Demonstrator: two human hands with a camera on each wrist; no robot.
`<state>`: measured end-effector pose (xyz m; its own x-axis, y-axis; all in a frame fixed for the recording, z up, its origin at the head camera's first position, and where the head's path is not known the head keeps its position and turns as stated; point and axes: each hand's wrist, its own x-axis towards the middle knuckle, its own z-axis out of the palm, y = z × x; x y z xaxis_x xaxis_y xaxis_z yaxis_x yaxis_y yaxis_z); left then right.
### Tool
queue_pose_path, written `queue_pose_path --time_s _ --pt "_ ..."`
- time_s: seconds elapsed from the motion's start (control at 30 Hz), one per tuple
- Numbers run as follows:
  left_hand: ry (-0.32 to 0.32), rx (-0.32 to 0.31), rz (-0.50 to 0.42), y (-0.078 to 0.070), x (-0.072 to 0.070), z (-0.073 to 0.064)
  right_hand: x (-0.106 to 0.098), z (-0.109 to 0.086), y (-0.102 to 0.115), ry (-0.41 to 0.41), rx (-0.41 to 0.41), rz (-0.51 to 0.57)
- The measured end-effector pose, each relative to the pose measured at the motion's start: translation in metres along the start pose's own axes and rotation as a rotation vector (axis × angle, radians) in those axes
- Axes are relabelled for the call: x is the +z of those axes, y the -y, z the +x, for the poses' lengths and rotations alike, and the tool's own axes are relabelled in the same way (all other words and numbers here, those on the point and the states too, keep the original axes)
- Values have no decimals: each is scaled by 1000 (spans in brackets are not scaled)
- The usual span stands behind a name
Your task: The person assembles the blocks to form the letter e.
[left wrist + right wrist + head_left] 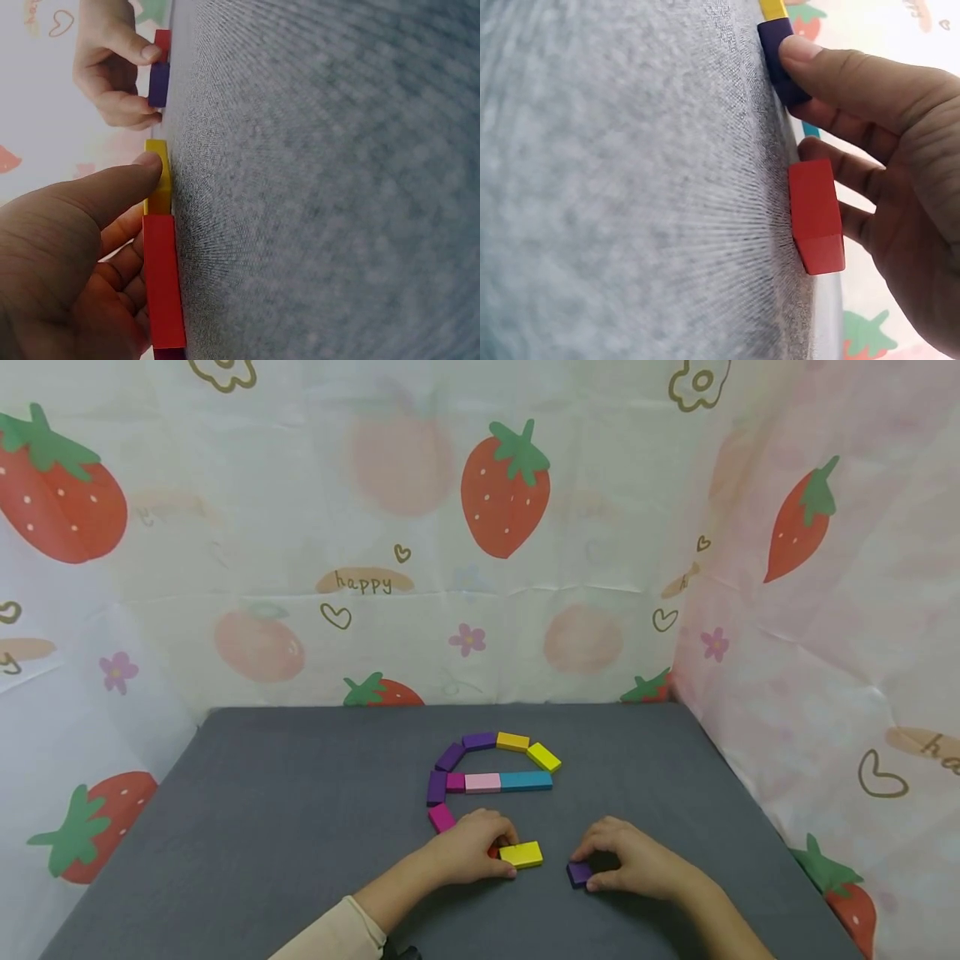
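My left hand (471,849) pinches a yellow block (521,855) between thumb and fingers, low over the grey tabletop. Against its left end sits a red block (163,281), mostly hidden by that hand in the head view. To the right, my right hand (637,860) grips a dark purple block (577,875) by thumb and fingertip, a short gap from the yellow one. Another red block (815,202) lies by the other fingers of the right hand, hidden in the head view. A magenta block (442,817) lies just beyond the left hand.
Beyond the hands, a curve of purple (449,757), orange (513,742) and yellow (544,757) blocks arches over a straight row of magenta, pink (482,783) and blue (527,782) blocks. The grey table (300,810) meets printed cloth walls at the back and sides.
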<state>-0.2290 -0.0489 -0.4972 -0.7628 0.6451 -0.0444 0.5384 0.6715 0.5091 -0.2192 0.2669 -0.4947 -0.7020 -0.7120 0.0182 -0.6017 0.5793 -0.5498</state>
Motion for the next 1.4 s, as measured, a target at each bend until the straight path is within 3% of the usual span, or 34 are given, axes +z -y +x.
queue_pose_path --time_s 0.7,1.4 --pt "3 1 -14 2 1 1 -7 22 5 7 42 65" --pt "-5 3 16 3 3 2 1 46 7 33 67 27"
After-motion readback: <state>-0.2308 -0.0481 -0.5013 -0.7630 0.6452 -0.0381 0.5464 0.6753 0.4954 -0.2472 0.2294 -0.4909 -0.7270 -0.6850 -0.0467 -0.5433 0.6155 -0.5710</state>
